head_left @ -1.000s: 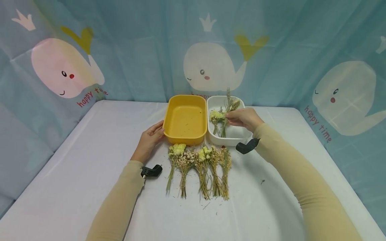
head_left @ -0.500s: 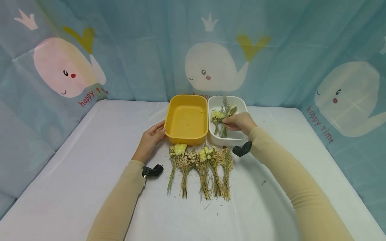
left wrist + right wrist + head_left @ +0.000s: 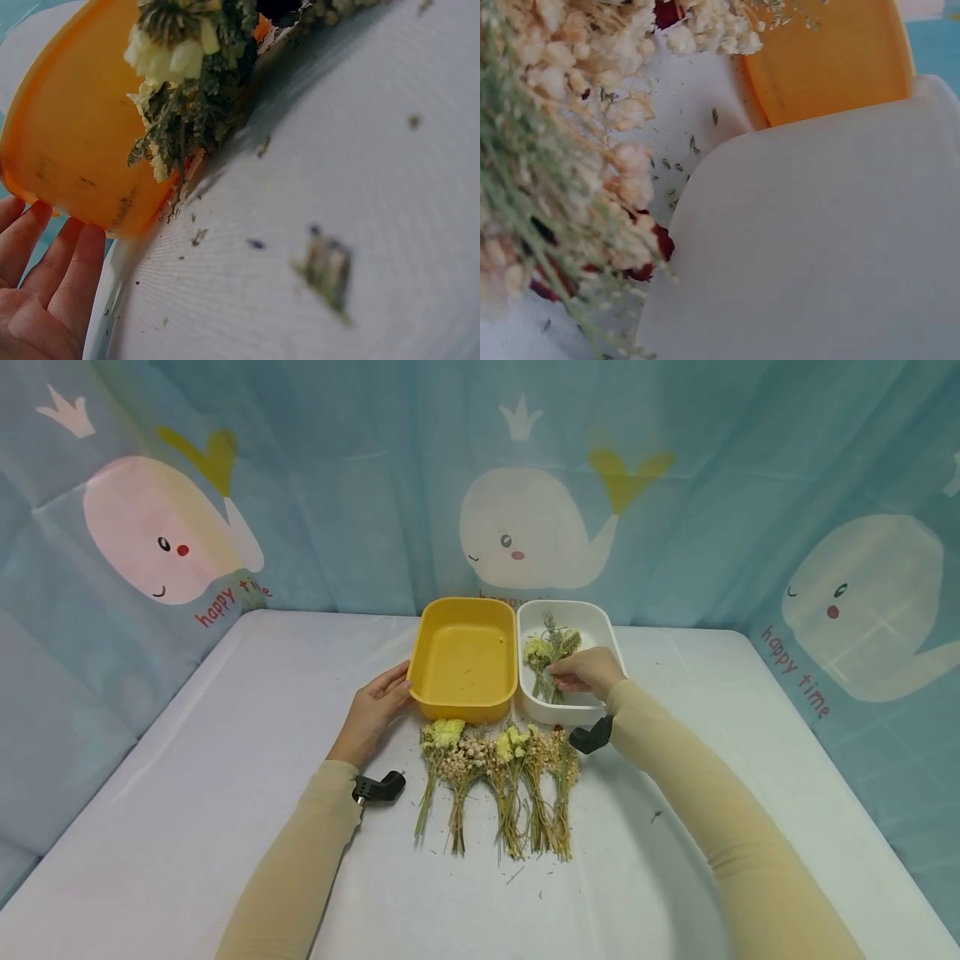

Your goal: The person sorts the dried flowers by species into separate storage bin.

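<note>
My right hand (image 3: 588, 670) is inside the white box (image 3: 573, 717) and pinches a dried flower bunch (image 3: 568, 642) by its stems. Grassy sprigs and pale heads fan out beyond my fingers. Beside it in the box lies a second dried bunch (image 3: 536, 652) with yellow flowers. At the left, my left hand (image 3: 367, 714) rests against the side of the yellow box (image 3: 465, 652), fingers nearly straight and thumb by the rim. The left wrist view has these fingertips (image 3: 91, 236) touching the outer wall. My right hand is out of sight in the right wrist view, behind the white wall (image 3: 810, 225).
Several dried bunches (image 3: 495, 785) lie in a row in front of the boxes, stems toward me. Small plant crumbs (image 3: 514, 875) are scattered on the white tablecloth (image 3: 247, 760). A blue curtain (image 3: 360, 485) with whale prints hangs behind and at both sides.
My right hand has come down and to the left inside the white box, lowering the dried flower bunch with it. My left hand stays at the yellow box.
</note>
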Action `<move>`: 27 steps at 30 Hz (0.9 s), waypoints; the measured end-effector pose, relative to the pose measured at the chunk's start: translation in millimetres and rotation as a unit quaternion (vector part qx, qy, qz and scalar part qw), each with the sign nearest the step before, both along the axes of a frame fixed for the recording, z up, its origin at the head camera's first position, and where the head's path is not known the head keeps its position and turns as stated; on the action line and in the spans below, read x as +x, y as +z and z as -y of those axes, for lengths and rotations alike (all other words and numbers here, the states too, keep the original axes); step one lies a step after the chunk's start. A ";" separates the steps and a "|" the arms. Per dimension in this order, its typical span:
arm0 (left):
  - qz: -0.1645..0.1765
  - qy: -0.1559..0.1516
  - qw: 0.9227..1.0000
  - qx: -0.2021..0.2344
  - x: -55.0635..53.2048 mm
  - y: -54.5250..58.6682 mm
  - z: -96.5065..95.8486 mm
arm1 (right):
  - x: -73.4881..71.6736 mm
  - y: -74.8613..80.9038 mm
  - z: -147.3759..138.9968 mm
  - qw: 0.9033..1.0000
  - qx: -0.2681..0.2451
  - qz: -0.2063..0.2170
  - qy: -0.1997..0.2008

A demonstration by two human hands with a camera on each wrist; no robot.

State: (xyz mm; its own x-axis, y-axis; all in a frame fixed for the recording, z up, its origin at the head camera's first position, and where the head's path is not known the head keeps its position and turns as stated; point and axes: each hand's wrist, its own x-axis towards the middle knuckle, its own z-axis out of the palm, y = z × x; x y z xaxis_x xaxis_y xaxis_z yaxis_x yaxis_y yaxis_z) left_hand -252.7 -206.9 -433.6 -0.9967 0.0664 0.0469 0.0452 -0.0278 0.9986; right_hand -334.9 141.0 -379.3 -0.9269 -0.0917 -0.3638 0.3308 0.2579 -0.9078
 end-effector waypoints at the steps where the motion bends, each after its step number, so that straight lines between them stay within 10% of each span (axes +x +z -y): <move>1: -0.001 -0.001 1.000 -0.001 0.2 0.2 0.0 | -0.1 0.0 0.8 1.000 0.001 0.001 -0.002; 27: -0.008 0.001 1.000 0.005 -0.3 0.0 0.8 | -0.5 -2.0 4.3 1.000 0.009 -0.011 -0.027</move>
